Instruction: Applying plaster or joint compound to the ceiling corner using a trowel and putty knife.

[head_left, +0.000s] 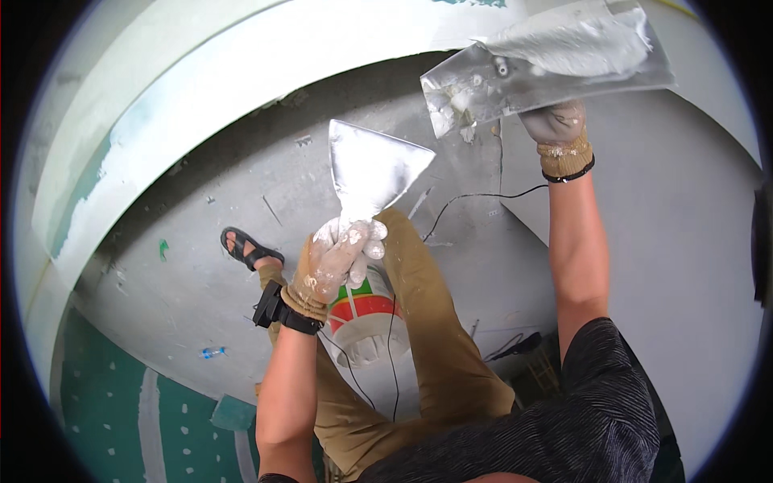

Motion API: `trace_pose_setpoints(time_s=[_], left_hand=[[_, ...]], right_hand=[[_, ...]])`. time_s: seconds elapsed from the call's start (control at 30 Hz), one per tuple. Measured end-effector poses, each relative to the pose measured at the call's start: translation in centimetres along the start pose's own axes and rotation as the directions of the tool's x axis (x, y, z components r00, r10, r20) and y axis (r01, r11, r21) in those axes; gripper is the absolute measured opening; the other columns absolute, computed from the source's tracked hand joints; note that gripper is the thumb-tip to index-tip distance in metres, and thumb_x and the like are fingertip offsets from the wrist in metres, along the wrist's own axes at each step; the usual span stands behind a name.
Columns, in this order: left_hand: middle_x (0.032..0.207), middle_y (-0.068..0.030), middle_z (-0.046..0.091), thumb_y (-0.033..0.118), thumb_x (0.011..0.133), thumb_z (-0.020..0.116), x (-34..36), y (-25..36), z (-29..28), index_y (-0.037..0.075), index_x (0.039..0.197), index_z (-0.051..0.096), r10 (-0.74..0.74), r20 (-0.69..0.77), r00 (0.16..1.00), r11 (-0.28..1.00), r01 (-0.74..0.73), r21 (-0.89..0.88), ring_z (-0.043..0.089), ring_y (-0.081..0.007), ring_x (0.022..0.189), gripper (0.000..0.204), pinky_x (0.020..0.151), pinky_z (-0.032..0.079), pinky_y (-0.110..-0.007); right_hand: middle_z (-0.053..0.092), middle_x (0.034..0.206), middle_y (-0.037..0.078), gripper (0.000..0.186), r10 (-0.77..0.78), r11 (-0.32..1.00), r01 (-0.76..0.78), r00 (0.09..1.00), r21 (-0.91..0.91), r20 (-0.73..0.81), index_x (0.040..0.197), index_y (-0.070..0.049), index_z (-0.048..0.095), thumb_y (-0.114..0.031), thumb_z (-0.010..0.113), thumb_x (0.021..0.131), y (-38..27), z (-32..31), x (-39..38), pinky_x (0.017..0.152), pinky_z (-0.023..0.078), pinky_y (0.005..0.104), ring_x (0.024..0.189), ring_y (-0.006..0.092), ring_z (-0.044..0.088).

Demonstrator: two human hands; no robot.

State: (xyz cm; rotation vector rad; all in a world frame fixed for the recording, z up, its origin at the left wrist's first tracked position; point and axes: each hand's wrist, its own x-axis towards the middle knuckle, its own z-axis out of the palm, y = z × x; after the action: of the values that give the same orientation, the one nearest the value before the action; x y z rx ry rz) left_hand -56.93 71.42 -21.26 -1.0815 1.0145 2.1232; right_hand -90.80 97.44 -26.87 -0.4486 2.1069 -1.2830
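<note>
In my gloved left hand point(332, 262) is a putty knife point(377, 165), its broad triangular blade turned upward and coated with white compound. The fingers wrap round its handle, which they mostly hide. Up at the right, my gloved right hand point(555, 125) holds a wide metal plastering trowel point(535, 88) from beneath; most of those fingers are out of sight behind the plate. A thick smear of white joint compound point(584, 42) covers the plate's far part, and lumpy bits cling to its left end. The two tools are apart. Both gloves are stained white.
A curved white panel point(201, 88) arches across the top and left. Far below on the grey floor point(201, 282), a bucket point(366, 310) stands between my legs. Dark cables point(455, 201) hang and trail nearby. Green board point(113, 410) with white patches is at lower left.
</note>
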Motion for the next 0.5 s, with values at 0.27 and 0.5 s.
trace_pose_setpoints(time_s=[0.27, 0.5], left_hand=[[0.073, -0.0012, 0.070, 0.029, 0.092, 0.077, 7.3, 10.4, 1.1, 0.005, 0.098, 0.076, -0.128, 0.303, 0.944, 0.884, -0.030, 0.467, 0.050, -0.0057, 0.047, 0.025, 0.042, 0.037, -0.024], [0.064, -0.0017, 0.068, 0.023, 0.080, 0.085, 7.4, 14.4, 1.6, 0.003, 0.085, 0.077, -0.258, 0.183, 0.949, 0.657, 0.033, 0.753, 0.057, -0.0070, 0.049, 0.022, 0.042, 0.042, -0.024]], right_hand=[[0.072, 0.123, 0.009, 0.051, -0.184, 0.944, 0.143, 0.976, 0.296, 0.118, 0.129, -0.007, 0.064, -0.035, 0.077, 0.089, -8.3, -1.2, -3.5, 0.093, 0.054, 0.0389, 0.105, 0.0216, 0.066], [0.074, 0.108, 0.009, 0.036, 0.067, 0.927, 0.030, 0.967, -0.373, 0.244, 0.110, -0.004, 0.070, -0.019, 0.085, 0.080, -8.6, -1.8, -4.4, 0.088, 0.054, 0.0342, 0.094, 0.0224, 0.069]])
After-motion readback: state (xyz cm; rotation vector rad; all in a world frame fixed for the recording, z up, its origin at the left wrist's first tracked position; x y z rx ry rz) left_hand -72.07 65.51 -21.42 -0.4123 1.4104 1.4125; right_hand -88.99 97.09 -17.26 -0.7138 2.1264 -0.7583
